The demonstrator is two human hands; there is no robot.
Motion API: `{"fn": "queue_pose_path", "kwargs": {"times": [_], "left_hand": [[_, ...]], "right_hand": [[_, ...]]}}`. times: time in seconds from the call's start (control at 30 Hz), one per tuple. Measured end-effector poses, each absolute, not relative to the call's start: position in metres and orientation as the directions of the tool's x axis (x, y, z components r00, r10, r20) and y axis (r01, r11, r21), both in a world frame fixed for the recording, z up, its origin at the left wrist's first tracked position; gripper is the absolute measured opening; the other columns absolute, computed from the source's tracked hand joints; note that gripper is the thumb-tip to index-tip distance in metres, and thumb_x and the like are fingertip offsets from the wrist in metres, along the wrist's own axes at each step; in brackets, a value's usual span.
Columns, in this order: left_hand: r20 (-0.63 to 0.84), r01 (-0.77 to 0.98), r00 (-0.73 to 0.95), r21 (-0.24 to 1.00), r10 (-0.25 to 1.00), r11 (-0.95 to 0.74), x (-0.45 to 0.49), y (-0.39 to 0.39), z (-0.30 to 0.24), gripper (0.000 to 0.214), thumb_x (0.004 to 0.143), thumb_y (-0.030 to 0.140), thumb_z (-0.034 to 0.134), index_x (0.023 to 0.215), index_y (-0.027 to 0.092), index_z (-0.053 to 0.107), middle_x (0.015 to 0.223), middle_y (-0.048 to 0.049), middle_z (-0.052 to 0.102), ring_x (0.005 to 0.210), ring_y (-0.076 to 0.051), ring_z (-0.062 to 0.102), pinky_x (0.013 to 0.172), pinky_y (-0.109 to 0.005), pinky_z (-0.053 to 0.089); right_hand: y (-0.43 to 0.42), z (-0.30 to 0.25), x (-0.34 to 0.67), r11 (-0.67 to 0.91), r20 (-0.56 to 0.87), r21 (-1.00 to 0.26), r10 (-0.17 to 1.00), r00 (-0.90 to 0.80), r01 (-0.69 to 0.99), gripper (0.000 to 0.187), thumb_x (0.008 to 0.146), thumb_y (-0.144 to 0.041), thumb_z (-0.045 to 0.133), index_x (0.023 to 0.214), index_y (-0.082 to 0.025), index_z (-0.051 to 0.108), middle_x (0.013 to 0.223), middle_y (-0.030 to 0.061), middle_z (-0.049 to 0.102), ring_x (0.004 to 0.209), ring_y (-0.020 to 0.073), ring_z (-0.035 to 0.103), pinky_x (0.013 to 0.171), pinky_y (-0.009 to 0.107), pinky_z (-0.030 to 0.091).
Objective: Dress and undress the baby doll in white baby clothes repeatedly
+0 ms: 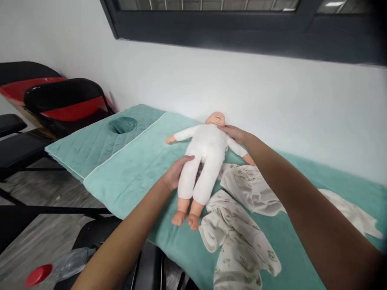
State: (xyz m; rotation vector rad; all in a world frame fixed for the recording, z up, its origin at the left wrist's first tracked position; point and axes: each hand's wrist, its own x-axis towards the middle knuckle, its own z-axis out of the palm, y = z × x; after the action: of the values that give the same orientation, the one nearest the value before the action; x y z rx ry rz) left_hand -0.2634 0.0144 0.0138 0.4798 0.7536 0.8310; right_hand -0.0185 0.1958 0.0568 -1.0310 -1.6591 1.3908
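A baby doll [204,141] with a white cloth body and bare plastic head, hands and feet is held face up over the green padded cover. My left hand [177,171] grips the thigh on the left, thumb on top and fingers passing under the legs. At the neck and shoulder, my right hand [235,133] has its thumb in front, while the other fingers are hidden behind the doll. Patterned white baby clothes [238,245] lie crumpled by the doll's feet. Another white garment [250,187] rests beside its legs, under my right forearm.
The green cover [127,177] has a face hole [123,125] at its left end and meets a white wall. More white cloth [350,211] lies at the right. Black and red folding chairs [66,96] stand left. A clear bottle [72,262] with a red cap is lower left.
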Motion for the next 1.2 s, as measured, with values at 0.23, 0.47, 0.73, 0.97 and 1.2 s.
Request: {"fn": "queue_pose_path", "kwargs": {"times": [0.23,0.47,0.73,0.97,1.2], "left_hand": [[-0.431,-0.403,0.335,0.738,0.838,0.541,-0.316,0.024,-0.002,0.043,0.093,0.04,0.05,0.114,0.004,0.064,0.089,-0.0109,0.075,0.078,-0.021,0.07,0.08,-0.035,0.057],[-0.139,0.158,-0.195,0.973,0.971,0.171,-0.32,0.004,0.005,0.048,0.086,0.043,0.062,0.123,0.012,0.057,0.123,-0.016,0.066,0.103,-0.029,0.066,0.094,-0.047,0.053],[0.374,0.642,0.531,0.407,0.76,-0.649,-0.228,-0.076,0.009,0.036,0.09,0.025,0.057,0.127,0.025,0.059,0.139,-0.0105,0.057,0.132,-0.029,0.05,0.112,-0.049,0.038],[0.291,0.572,0.676,0.373,0.677,-0.731,-0.127,-0.085,0.016,0.031,0.073,0.008,0.069,0.101,0.021,0.064,0.146,-0.013,0.051,0.142,-0.034,0.039,0.118,-0.056,0.026],[0.536,0.572,0.5,0.386,0.681,-0.724,-0.064,-0.095,0.068,0.025,0.081,0.01,0.053,0.103,0.02,0.055,0.131,-0.0129,0.061,0.123,-0.029,0.055,0.104,-0.046,0.043]], "right_hand": [[0.23,0.017,-0.075,0.016,-0.07,-0.976,0.923,-0.378,0.219,0.06,0.078,-0.051,0.076,0.124,-0.015,0.061,0.122,0.0142,0.069,0.107,0.0271,0.064,0.093,0.039,0.053],[0.183,0.003,0.053,-0.012,-0.192,-0.806,0.951,-0.243,0.592,0.048,0.083,-0.064,0.061,0.093,-0.017,0.067,0.096,0.0126,0.073,0.082,0.0236,0.065,0.072,0.033,0.051],[0.046,0.005,0.212,-0.002,-0.109,-0.303,0.994,-0.033,0.953,0.043,0.089,-0.059,0.05,0.09,-0.02,0.068,0.099,0.0126,0.073,0.084,0.0267,0.063,0.069,0.033,0.042],[-0.038,0.03,0.179,0.116,0.015,-0.322,0.993,-0.118,0.94,0.026,0.091,-0.043,0.054,0.098,-0.021,0.066,0.103,0.0098,0.07,0.093,0.0259,0.061,0.079,0.034,0.044],[-0.138,0.082,0.141,0.414,0.287,-0.804,0.899,-0.332,0.427,0.031,0.091,-0.052,0.057,0.103,-0.024,0.065,0.108,0.0047,0.066,0.094,0.023,0.06,0.08,0.034,0.047]]}}
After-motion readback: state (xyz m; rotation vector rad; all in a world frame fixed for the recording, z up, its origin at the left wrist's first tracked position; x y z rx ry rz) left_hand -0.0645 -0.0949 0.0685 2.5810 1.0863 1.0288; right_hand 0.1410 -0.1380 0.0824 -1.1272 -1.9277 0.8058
